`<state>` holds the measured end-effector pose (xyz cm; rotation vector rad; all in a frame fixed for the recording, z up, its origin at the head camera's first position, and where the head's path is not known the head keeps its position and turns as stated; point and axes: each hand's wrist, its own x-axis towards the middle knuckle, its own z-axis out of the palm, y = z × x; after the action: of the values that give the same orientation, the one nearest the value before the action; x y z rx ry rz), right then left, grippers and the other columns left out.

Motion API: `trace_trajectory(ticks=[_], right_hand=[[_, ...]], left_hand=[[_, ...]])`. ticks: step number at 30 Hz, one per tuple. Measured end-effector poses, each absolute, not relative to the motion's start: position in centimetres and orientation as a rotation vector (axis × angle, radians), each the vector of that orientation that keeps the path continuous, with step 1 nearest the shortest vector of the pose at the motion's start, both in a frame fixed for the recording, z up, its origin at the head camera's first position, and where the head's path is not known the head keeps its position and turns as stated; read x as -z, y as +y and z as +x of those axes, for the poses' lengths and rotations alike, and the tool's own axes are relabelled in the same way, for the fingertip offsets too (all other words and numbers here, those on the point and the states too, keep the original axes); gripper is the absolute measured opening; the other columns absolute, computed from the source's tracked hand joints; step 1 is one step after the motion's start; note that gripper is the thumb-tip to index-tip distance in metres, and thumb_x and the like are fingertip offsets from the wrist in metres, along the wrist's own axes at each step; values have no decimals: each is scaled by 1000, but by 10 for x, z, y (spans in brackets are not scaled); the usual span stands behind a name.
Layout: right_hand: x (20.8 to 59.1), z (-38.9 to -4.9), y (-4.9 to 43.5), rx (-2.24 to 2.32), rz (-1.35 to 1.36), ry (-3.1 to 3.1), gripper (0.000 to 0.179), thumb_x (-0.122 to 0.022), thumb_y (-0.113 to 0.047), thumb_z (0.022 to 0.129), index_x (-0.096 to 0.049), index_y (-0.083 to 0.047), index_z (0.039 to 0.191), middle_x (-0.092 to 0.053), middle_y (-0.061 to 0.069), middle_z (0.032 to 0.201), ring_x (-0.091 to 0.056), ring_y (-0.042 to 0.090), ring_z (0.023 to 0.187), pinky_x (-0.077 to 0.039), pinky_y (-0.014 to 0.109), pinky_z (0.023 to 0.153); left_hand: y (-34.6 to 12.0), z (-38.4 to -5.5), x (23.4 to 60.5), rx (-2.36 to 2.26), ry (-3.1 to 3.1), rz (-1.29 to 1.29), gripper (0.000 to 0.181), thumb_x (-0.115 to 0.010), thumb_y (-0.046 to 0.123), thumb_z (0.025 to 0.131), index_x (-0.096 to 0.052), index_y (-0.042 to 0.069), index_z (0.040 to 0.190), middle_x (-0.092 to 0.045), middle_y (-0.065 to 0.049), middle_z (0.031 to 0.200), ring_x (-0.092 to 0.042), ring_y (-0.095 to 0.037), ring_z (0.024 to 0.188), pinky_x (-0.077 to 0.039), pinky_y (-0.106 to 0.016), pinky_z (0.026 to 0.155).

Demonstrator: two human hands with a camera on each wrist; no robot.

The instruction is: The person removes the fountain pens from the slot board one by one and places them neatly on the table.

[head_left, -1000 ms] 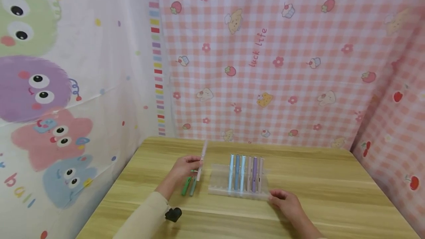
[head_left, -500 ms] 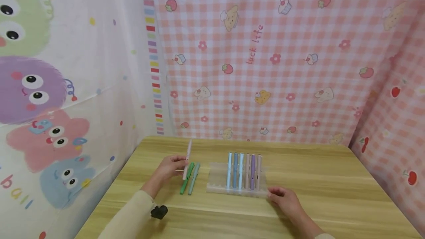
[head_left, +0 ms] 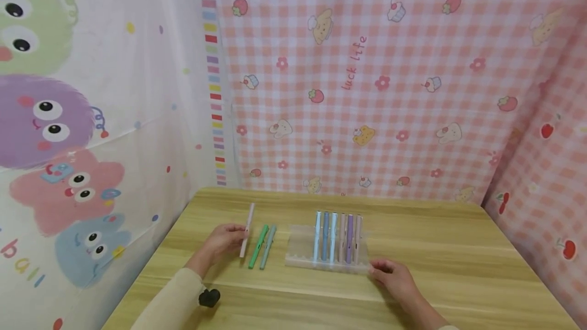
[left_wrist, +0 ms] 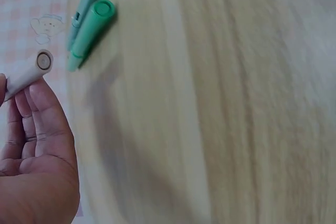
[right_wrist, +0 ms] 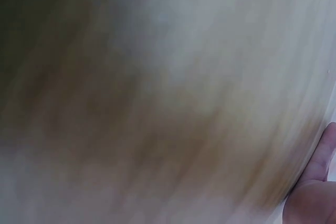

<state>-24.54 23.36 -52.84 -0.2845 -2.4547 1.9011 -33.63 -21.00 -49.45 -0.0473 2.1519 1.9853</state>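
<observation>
My left hand (head_left: 224,238) pinches a pale pink pen (head_left: 247,230) to the left of two pens on the table. In the left wrist view the end of the pink pen (left_wrist: 32,72) points out past the fingers. A green pen (head_left: 258,247) and a grey-green pen (head_left: 268,247) lie side by side on the wood. A clear plastic pen rack (head_left: 298,253) bears several pens: light blue, blue, purple (head_left: 350,238) and pale mauve ones. At the rack's front right corner, my right hand (head_left: 395,278) holds its edge between thumb and fingers.
The wood-grain table (head_left: 284,299) reaches back to a pink checked curtain (head_left: 385,116). On the left hangs a white curtain (head_left: 151,80) with cartoon figures. A black device (head_left: 209,298) is strapped at the left wrist.
My left hand has carried the pale pink pen leftward, from above the green pens to their left side, and lower. The right hand stays at the rack's corner.
</observation>
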Motion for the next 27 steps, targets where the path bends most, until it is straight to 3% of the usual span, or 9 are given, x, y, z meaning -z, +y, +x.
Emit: trace_trajectory(ticks=[9,27], right_hand=[[528,-247,239,-1906,-291,-2467,21,-69,5,87,-67,12,106,-69,10,94,-61,15,81,-55,25,69],[531,-250,241,-1974,-257,-2473,24,-70,5,87,-65,14,109,-66,7,90,-61,15,78,-56,28,68]], left_hand=[[-213,-339,498,-1945,2137,-37,27,-67,5,93,-62,-11,114,-68,-8,92,-63,-15,79,-56,-32,74],[-213,-342,514,-1856,2151,-63,29,-69,3,91,-61,-13,114,-67,-9,88,-63,-15,78,-56,-31,72]])
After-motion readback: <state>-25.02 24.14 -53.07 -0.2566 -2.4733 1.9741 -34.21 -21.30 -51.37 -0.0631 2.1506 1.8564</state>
